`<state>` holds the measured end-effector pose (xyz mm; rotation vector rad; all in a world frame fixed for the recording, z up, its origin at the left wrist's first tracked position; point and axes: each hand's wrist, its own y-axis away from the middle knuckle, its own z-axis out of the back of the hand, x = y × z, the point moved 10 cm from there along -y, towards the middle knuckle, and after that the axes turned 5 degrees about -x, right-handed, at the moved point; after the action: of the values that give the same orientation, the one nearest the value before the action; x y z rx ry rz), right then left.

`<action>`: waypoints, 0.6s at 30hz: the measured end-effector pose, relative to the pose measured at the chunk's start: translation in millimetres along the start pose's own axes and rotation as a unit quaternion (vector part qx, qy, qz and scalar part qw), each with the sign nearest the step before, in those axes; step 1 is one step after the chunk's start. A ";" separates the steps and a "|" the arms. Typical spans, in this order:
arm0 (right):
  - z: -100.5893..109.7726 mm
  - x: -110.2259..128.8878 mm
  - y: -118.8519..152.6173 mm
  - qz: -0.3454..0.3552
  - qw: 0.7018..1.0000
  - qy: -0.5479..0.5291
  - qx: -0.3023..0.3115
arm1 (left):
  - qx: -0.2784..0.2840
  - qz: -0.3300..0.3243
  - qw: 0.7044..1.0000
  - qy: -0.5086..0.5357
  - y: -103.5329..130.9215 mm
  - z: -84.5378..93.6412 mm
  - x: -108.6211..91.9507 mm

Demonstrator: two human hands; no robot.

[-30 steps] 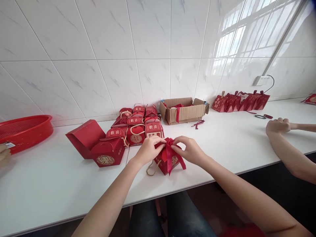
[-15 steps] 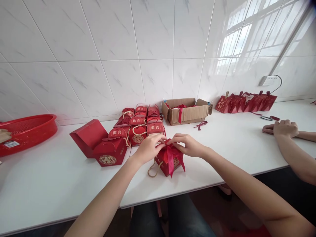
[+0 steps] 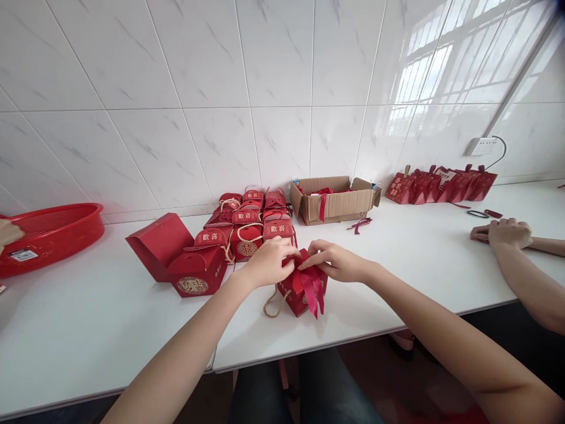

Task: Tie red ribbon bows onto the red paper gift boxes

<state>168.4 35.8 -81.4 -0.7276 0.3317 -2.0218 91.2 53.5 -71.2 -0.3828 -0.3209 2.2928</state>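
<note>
A small red gift box [image 3: 293,297] stands near the table's front edge, with a rope handle [image 3: 274,306] hanging at its left side. A pink-red ribbon [image 3: 312,288] is looped at its top, and both tails hang down the front. My left hand [image 3: 272,261] pinches the ribbon at the top left of the box. From the right, my right hand [image 3: 333,260] has its fingers closed on the ribbon near the knot. The fingers partly cover the knot.
Behind stand several closed red boxes [image 3: 247,217] and, left, an open red box [image 3: 200,268]. A cardboard box [image 3: 339,206] holds ribbons. A red basket [image 3: 57,250] is far left; red bags [image 3: 441,185] and another person's hands [image 3: 507,232] are at right.
The ribbon tails have drawn closer together on the box front. My right fingers have shifted toward the knot, and my left hand has turned slightly over the box top.
</note>
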 end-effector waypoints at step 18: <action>7.5 -20.4 -1.1 -0.180 0.969 -0.158 -0.056 | 0.084 0.069 0.970 0.216 -8.7 -18.8 19.0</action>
<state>180.2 54.0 -82.2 -1.2372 0.1327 -2.1888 91.5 75.3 -88.9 -0.8200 0.1222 2.2733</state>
